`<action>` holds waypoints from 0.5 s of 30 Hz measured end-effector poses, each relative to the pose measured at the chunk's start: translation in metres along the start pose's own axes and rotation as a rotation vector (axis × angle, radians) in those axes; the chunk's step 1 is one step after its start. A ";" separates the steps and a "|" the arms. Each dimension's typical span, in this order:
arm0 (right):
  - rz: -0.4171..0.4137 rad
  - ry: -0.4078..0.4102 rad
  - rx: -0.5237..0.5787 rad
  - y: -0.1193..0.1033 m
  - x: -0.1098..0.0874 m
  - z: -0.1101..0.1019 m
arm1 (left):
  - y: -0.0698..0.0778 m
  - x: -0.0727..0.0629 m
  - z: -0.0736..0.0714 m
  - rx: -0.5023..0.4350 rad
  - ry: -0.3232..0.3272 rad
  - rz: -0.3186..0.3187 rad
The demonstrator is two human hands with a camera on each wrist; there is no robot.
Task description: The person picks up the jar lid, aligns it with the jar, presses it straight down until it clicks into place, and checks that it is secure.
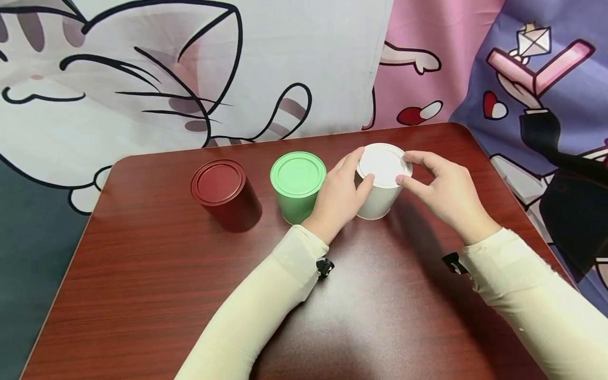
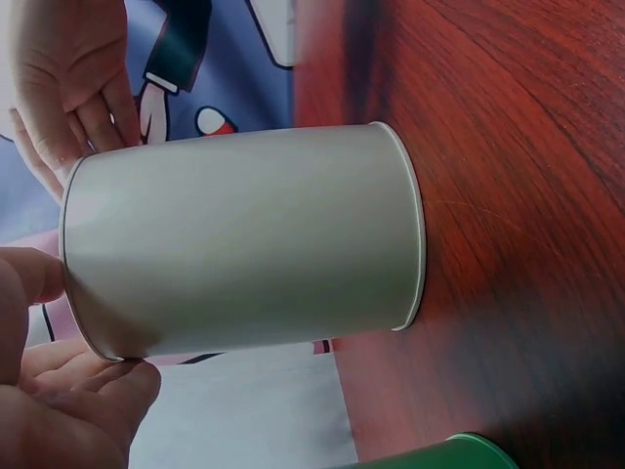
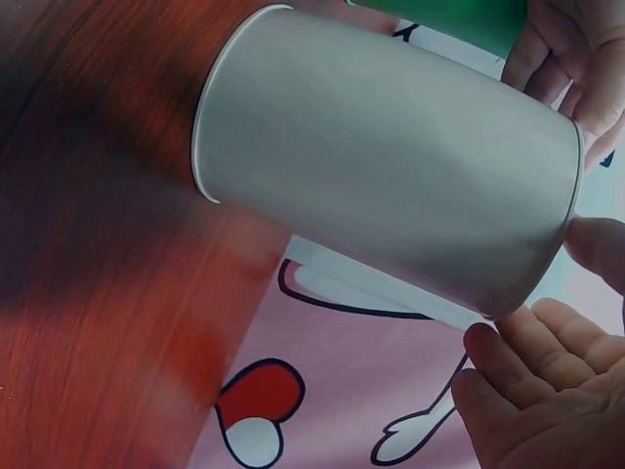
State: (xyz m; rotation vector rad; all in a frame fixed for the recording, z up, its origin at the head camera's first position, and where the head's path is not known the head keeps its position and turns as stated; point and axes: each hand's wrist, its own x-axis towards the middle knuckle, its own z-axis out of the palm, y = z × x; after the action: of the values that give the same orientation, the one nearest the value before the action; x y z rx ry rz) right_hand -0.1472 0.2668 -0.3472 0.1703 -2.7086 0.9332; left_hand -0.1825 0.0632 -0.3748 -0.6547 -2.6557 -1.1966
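Observation:
A white can with a flat round lid stands upright at the back right of the table. My left hand grips its top rim from the left, thumb in front and fingers further back. From the other side my right hand holds the same rim between thumb and fingers. Both wrist views show the can's plain side wall, with fingers only around the lid end. A green can stands just left of my left hand, its lower right side partly hidden by that hand. Further left is a dark red can.
The cans stand on a reddish-brown wooden table with rounded back corners. Behind its back edge hangs a white cloth with a cat drawing. Pink and purple printed cloth hangs at the right.

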 end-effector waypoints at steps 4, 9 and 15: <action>-0.006 0.000 -0.007 -0.001 -0.002 0.000 | 0.000 0.000 0.000 -0.002 -0.002 0.005; -0.031 -0.006 -0.017 -0.001 -0.006 0.000 | 0.000 -0.003 0.000 -0.021 -0.037 -0.028; -0.040 -0.022 -0.024 -0.001 -0.014 0.001 | 0.000 -0.008 -0.001 -0.012 -0.102 -0.073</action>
State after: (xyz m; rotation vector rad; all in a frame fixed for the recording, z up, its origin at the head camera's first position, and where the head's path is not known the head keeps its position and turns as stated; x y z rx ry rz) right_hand -0.1338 0.2657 -0.3520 0.2304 -2.7249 0.8930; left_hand -0.1749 0.0600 -0.3765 -0.6422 -2.7806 -1.2302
